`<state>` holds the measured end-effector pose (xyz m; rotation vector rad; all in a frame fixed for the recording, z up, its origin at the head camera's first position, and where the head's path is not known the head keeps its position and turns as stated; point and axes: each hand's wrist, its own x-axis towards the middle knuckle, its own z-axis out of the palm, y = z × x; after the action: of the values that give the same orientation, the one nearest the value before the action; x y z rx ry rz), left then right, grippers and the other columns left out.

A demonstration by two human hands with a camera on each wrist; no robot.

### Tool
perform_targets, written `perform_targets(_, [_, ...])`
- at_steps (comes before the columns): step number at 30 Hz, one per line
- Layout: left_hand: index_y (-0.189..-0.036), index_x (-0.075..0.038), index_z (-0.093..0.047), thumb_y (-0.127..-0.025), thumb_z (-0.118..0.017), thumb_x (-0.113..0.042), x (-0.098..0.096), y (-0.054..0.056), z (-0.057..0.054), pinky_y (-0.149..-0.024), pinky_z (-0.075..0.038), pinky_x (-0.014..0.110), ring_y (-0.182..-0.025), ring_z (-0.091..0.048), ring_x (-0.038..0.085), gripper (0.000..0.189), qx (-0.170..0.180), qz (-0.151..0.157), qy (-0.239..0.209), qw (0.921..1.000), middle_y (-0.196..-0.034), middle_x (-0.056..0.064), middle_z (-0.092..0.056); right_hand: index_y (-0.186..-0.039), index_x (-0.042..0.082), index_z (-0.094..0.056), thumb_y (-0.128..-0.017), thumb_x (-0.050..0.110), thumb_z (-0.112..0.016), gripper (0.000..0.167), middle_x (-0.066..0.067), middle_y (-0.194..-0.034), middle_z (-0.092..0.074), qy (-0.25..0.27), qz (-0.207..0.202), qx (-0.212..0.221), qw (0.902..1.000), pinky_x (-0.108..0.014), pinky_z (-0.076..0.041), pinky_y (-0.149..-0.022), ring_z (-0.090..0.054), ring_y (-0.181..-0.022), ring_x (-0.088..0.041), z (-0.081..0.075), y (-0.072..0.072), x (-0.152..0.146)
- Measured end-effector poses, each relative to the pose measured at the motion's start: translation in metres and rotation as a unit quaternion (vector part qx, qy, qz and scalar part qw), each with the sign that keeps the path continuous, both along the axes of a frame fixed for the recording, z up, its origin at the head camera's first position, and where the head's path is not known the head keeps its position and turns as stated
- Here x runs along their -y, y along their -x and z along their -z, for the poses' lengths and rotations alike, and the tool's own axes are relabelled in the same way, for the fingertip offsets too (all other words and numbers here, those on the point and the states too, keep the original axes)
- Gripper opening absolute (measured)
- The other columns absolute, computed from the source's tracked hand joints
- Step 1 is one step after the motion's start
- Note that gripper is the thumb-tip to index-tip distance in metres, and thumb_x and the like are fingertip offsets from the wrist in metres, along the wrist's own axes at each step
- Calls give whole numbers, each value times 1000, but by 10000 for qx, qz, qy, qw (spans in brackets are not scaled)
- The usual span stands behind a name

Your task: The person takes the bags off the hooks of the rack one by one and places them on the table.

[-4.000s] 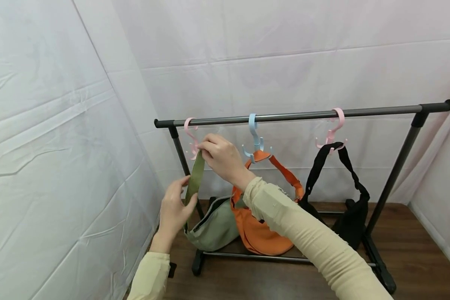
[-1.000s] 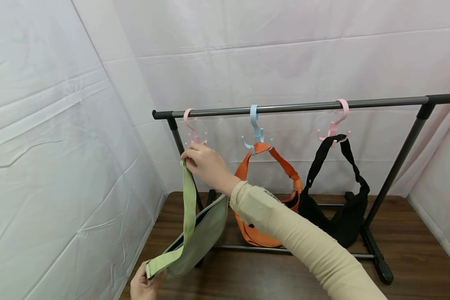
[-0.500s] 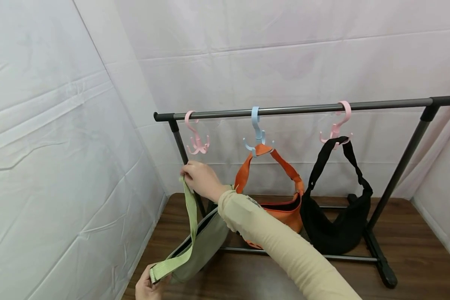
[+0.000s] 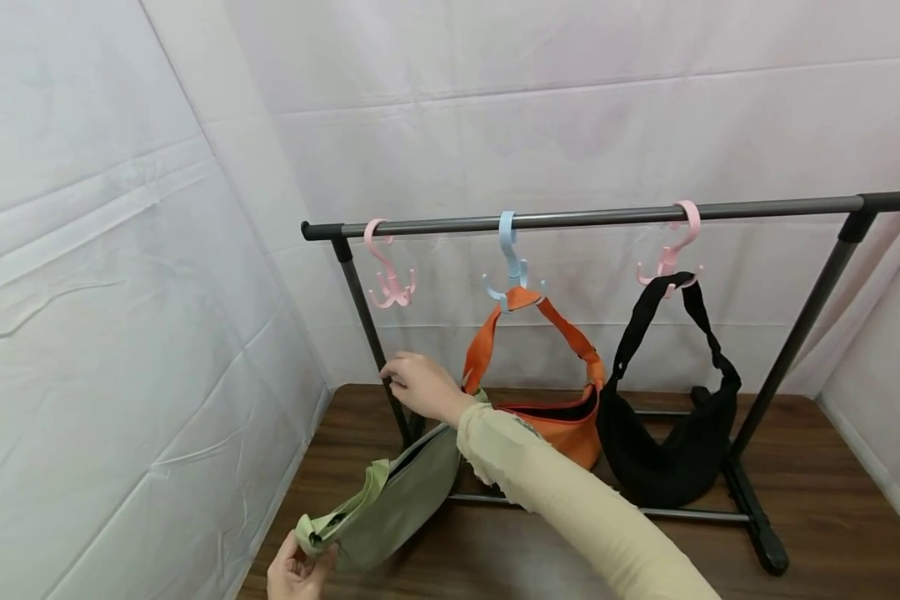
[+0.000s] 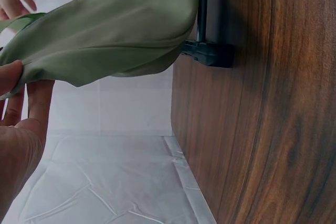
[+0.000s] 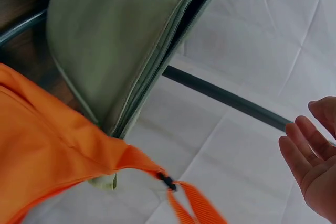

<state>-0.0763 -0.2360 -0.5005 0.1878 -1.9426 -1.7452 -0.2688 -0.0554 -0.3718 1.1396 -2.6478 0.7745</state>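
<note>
My left hand (image 4: pixel 294 573) pinches the near end of a sage-green shoulder bag (image 4: pixel 418 498), thumb on one side and fingers on the other. The bag slants up to the right, its zip partly open along the top. Its light-green strap (image 4: pixel 347 510) has slumped in folds along the upper edge. Above the bag, my right hand (image 4: pixel 423 387) is off the strap and holds nothing; the right wrist view shows its fingers (image 6: pixel 298 153) loosely bent. The bag's far end is partly behind my right sleeve. Over to the upper left hangs a bare pink hook (image 4: pixel 393 287).
A black metal rack with a grey rail (image 4: pixel 592 218) stands on a wooden table (image 4: pixel 540 558). An orange bag (image 4: pixel 573 437) hangs from a blue hook (image 4: pixel 510 250), close beside the green one. A black bag (image 4: pixel 667 467) hangs from another pink hook (image 4: pixel 686 229). White sheeting (image 4: pixel 157 350) surrounds the table.
My right hand has come down from the left pink hook and let go of the strap, which has dropped onto the bag. My left hand has moved down to the bag's near end.
</note>
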Motion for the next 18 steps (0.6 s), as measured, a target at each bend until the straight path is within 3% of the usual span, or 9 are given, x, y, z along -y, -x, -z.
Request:
perform_targets(5, [-90, -28, -61, -65, -55, 28, 5, 1, 2, -61, -45, 7, -71, -56, -6, 62, -524, 83, -10, 9986, -79, -17, -61, -110, 11, -64, -90, 10, -54, 23, -1, -107, -60, 379, 8, 294, 9988, -22, -48, -78, -58, -95, -13, 9, -3, -19])
perform_targets(10, [-90, -28, -61, -65, -55, 28, 13, 0, -2, -61, -46, 7, -72, -57, -6, 61, -428, -80, -167, 9989, -79, -17, -61, -109, 12, -64, -90, 11, -54, 21, -1, -107, -60, 919, 181, 517, 9943, -27, -48, -80, -57, -96, -14, 17, -8, -39])
perform_targets(12, [-89, -27, -62, -64, -54, 29, 16, 0, -3, -61, -46, 7, -73, -57, -6, 62, -552, -60, -186, 9983, -80, -16, -61, -107, 12, -64, -90, 12, -54, 20, -1, -105, -60, 1077, 241, 530, 9925, -27, -48, -79, -57, -93, -13, 22, -9, -47])
perform_targets(18, [-96, -21, -63, -60, -44, 37, 25, 2, -5, -66, -46, 6, -77, -60, -5, 71, -1742, 479, -246, 9832, -84, -13, -64, -103, 8, -63, -89, 11, -56, 16, -6, -100, -61, 1491, 220, 599, 9868, -32, -49, -74, -58, -88, -17, 39, -17, -65])
